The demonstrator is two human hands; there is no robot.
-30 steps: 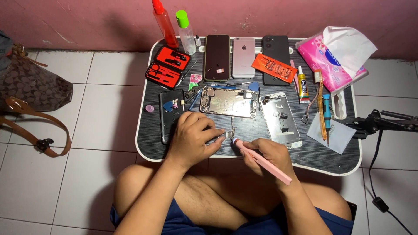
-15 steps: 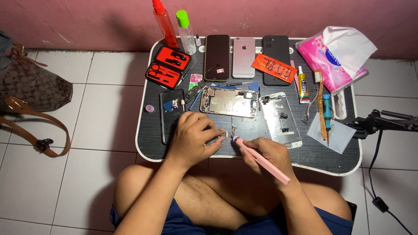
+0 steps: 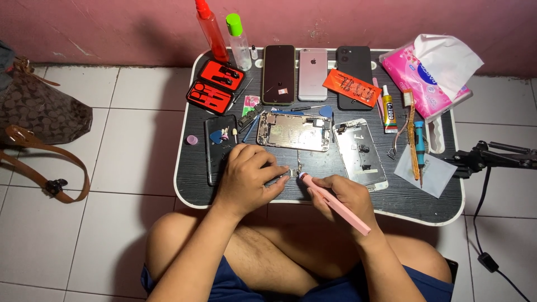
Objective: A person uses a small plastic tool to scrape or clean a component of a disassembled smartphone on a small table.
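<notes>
Surface: a small black lap table [image 3: 391, 196] with a white rim stood on a tiled floor, against a pink wall.
Left hand: the left hand [image 3: 246, 179] rested near the table's front edge, fingers curled and pinched shut on a small metal part [image 3: 292, 173] held down on the tabletop.
Right hand: the right hand [image 3: 344, 196] was closed around a pink pen-shaped screwdriver [image 3: 334, 202], held like a pencil; its tip pointed at the small metal part, just beside the left fingertips.
Opened phone: a stripped phone housing [image 3: 293, 131] lay at the table's middle, just behind both hands.
Screen panel: a detached phone frame [image 3: 359, 152] lay to the right of the housing, near the right hand.
Dark phone: a black phone [image 3: 215, 146] lay at the left edge, partly under the left hand, with small bits on it.
Back edge: three phones [image 3: 312, 72] lay side by side there, with a red tool case [image 3: 215, 86] open at the back left corner and two bottles [image 3: 224, 33] behind it.
Right side: a pink tissue pack [image 3: 430, 72] sat at the back right corner; a glue tube [image 3: 387, 116] and a toothbrush [image 3: 411, 131] lay nearer the middle.
Floor: a brown handbag [image 3: 39, 112] sat well apart to the left.
</notes>
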